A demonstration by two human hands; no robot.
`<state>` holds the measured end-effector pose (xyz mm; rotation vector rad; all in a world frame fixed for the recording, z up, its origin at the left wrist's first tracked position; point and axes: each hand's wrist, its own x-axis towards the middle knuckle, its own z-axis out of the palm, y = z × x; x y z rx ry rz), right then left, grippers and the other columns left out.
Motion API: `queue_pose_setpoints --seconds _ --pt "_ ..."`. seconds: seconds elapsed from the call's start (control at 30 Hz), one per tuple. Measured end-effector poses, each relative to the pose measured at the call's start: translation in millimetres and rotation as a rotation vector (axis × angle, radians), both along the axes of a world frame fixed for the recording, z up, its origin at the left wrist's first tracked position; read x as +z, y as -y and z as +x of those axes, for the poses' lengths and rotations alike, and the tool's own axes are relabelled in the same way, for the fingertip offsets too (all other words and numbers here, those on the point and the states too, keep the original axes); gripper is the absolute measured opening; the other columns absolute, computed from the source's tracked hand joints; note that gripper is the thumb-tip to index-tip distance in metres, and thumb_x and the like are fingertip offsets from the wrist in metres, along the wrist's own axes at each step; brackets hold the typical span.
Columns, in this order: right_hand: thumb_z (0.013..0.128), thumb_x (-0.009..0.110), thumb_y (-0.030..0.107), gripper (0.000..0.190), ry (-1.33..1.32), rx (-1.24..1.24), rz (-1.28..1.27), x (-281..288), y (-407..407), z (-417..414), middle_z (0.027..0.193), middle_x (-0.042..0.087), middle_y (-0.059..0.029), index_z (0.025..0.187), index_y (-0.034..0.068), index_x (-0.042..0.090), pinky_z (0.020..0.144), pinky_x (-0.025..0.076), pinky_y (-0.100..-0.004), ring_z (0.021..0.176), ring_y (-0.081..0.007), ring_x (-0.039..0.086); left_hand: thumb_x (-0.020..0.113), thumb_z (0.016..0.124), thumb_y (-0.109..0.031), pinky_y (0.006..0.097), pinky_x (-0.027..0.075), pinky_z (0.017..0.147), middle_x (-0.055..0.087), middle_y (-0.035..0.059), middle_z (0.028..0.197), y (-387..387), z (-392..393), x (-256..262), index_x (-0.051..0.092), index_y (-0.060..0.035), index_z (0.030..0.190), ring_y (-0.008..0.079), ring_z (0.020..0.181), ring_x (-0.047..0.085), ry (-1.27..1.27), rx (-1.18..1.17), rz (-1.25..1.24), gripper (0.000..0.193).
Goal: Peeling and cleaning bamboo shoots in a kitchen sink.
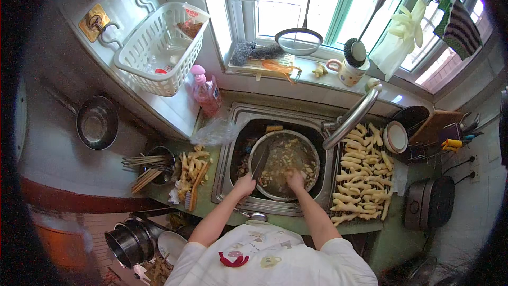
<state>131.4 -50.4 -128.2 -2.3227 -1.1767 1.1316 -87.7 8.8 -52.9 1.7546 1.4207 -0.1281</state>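
Observation:
A round metal basin (316, 149) stands in the stainless steel sink (274, 113), filled with murky water and floating pale scraps. My left hand (244, 186) is at its near left rim, shut on a knife (260, 163) whose dark blade tilts over the water. My right hand (295, 179) dips into the basin's near right side. Its fingers are under the cloudy water, so whether they hold anything is hidden. Many pale, peeled-looking ginger roots (353, 178) lie in rows on a wire rack right of the sink. More ginger (193, 167) is heaped at the left, beside a wooden-handled brush (197, 184).
The curved faucet (353, 117) arches over the sink's right corner. Clear plastic film (216, 131) lies by the pink soap bottle (207, 95). Chopsticks (149, 172) stick out of a metal pot at left. A white basket (158, 51) hangs on the wall; a bowl (395, 137) stands at right.

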Motion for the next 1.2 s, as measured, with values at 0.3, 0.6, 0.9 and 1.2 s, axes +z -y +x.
queue_pose_setpoints --seconds 0.3,0.6,0.9,1.2 --pt "0.075 0.059 0.022 0.032 0.056 0.013 0.174 25 22 23 0.09 0.06 -0.0139 0.101 0.004 0.055 0.071 0.046 -0.0347 0.081 -0.0256 0.059 0.047 0.078 -0.024 0.0464 0.042 0.075 0.058 0.023 0.09 -3 40 -26 0.046 -0.0044 0.107 0.04 0.086 0.055 0.069 0.058 0.097 0.035" --pt "0.082 0.057 0.02 0.019 -0.784 -0.541 0.424 65 30 38 0.083 0.055 -0.005 0.096 0.008 0.055 0.065 0.041 -0.0261 0.075 -0.0129 0.052 0.049 0.078 -0.025 0.0439 0.044 0.071 0.059 0.0165 0.089 8 -34 55 0.05 -0.0102 0.109 0.0353 0.081 0.057 0.074 -0.035 0.381 0.035" --pt "0.086 0.047 0.012 0.053 -0.348 -0.495 0.102 -77 11 14 0.096 0.052 -0.014 0.129 0.007 0.018 0.069 0.045 -0.0325 0.076 -0.0202 0.054 0.052 0.075 -0.017 0.0423 0.045 0.06 0.054 0.0141 0.075 103 -108 51 0.054 -0.0109 0.111 0.032 0.07 0.055 -0.157 0.039 0.709 0.036" --pt "0.09 0.041 0.025 0.038 -1.028 -0.728 -0.017 -56 -18 -2 0.092 0.05 -0.0153 0.12 0.004 0.032 0.064 0.046 -0.0391 0.073 -0.024 0.052 0.051 0.079 -0.016 0.0391 0.045 0.064 0.05 0.011 0.082 147 -152 15 0.042 -0.0129 0.123 0.0281 0.077 0.052 -0.529 0.111 0.683 0.045"
